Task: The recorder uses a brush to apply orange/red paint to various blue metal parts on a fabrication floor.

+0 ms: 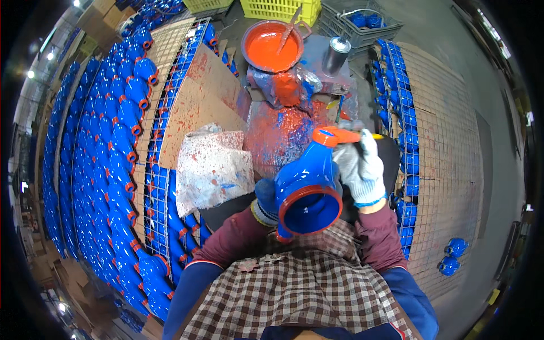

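Observation:
My left hand (265, 197), in a blue-stained glove, grips the side of a blue valve body (309, 181) with orange-red flange rims, held over my lap. My right hand (362, 164), in a white glove, holds a small paintbrush (368, 136) with a yellow handle against the valve's upper orange flange (331, 136). The big round flange faces me, its rim painted orange. A basin of orange-red paint (272, 45) with a stick in it stands further ahead on a paint-spattered surface.
Rows of blue valve bodies with orange rims (113, 153) fill wire racks on my left. More blue parts line a rack at right (405, 130). A paint-stained cloth (212, 164), a metal can (335, 55), yellow crates (280, 8) and cardboard sheets lie ahead.

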A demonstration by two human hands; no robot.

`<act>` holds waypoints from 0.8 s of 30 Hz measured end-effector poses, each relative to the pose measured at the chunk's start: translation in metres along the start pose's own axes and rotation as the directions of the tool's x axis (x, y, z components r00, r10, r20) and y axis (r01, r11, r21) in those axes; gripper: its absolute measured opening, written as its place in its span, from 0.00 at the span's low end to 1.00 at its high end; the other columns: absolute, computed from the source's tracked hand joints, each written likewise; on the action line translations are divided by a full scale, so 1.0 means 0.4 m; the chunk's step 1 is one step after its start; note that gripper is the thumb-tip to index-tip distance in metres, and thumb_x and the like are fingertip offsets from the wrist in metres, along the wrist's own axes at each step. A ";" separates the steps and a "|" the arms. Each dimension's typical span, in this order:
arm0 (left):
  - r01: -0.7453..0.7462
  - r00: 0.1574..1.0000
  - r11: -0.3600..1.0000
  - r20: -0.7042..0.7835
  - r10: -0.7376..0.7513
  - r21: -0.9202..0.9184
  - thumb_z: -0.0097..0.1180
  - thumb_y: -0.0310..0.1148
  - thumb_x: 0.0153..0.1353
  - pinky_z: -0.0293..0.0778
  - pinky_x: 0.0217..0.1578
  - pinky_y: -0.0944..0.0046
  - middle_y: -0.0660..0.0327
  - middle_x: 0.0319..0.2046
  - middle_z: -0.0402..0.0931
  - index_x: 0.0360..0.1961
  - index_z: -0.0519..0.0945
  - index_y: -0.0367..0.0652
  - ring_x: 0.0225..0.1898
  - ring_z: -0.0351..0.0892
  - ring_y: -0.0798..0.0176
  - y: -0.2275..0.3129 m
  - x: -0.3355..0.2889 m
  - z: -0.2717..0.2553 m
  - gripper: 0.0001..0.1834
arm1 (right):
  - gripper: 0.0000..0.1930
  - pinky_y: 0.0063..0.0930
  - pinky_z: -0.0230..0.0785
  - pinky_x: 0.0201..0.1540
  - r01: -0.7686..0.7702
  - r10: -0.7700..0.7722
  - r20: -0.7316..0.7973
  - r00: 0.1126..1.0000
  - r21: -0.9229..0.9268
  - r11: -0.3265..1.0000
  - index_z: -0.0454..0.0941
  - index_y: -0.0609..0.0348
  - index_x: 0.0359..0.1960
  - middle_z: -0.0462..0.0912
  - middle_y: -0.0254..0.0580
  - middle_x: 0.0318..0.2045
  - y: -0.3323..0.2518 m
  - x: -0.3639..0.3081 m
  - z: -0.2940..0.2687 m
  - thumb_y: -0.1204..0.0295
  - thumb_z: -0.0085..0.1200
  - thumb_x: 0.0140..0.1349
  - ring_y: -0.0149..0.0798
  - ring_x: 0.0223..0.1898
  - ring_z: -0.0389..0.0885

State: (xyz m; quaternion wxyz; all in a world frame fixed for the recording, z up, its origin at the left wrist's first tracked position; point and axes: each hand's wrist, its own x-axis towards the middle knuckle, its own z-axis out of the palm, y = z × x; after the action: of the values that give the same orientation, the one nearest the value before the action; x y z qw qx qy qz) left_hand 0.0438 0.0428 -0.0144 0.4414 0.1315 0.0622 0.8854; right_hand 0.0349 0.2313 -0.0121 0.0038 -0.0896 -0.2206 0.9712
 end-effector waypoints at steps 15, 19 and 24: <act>-0.127 0.964 -0.149 0.157 0.214 0.981 0.74 0.30 0.29 0.67 0.55 0.54 0.53 0.49 0.72 0.55 0.69 0.43 0.52 0.73 0.53 0.169 0.010 0.099 0.45 | 0.07 0.22 0.74 0.37 0.454 -0.393 0.238 0.888 -0.582 0.675 0.72 0.59 0.41 0.79 0.40 0.35 -0.120 -0.035 0.154 0.73 0.53 0.63 0.30 0.34 0.78; -0.174 0.865 -0.476 0.365 0.345 0.862 0.72 0.29 0.28 0.68 0.52 0.50 0.52 0.49 0.71 0.56 0.67 0.42 0.50 0.72 0.47 0.164 0.004 0.085 0.46 | 0.09 0.20 0.74 0.26 0.346 -0.402 -0.061 0.913 -0.406 0.846 0.71 0.59 0.46 0.80 0.39 0.33 -0.101 -0.074 0.199 0.72 0.52 0.65 0.28 0.21 0.78; -0.216 0.750 -0.657 0.554 0.362 0.722 0.71 0.29 0.33 0.70 0.48 0.45 0.51 0.46 0.72 0.55 0.67 0.40 0.48 0.73 0.43 0.161 0.002 0.065 0.42 | 0.10 0.16 0.70 0.22 0.233 -0.349 -0.191 0.917 -0.452 0.861 0.73 0.59 0.46 0.78 0.35 0.28 -0.083 -0.090 0.163 0.70 0.53 0.65 0.25 0.19 0.76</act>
State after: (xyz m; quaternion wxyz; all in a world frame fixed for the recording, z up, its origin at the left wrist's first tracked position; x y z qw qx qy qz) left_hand 0.0017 0.0047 0.0252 -0.2419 0.4083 0.7422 0.4732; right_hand 0.0577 0.2318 0.0662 0.1620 -0.1833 -0.4326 0.8678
